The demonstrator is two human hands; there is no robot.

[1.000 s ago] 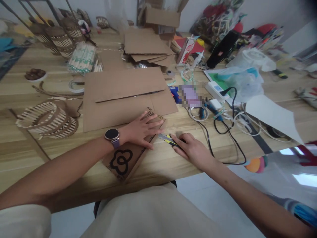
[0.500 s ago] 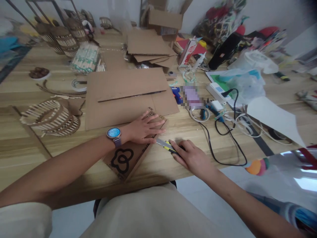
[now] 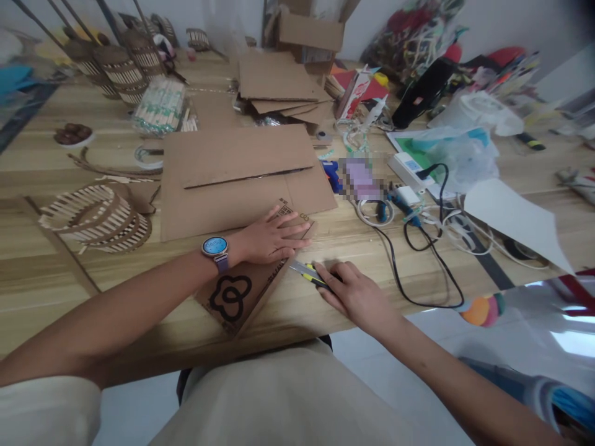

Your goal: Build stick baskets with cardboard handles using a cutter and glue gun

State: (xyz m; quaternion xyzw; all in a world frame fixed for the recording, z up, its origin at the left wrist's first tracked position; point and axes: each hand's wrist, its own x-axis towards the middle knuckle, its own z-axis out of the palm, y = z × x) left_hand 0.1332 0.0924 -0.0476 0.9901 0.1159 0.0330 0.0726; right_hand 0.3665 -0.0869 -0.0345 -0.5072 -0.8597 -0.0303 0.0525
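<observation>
Presently, flat brown cardboard (image 3: 232,300) is partly covered by splayed left hand (image 3: 268,239); yellow-black knife (image 3: 308,274) is gripped by right hand (image 3: 356,291); beyond left forearm, brown rounded pieces (image 3: 72,132) are contained in round white dish (image 3: 85,142).

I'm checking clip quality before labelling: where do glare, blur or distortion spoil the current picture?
Head view: bright glare on the floor at right; head view: clutter near the right edge smeared and stretched, top right corner dark; head view: purple item partly pixelated; head view: knife, left hand and right hand slightly soft but readable.
</observation>
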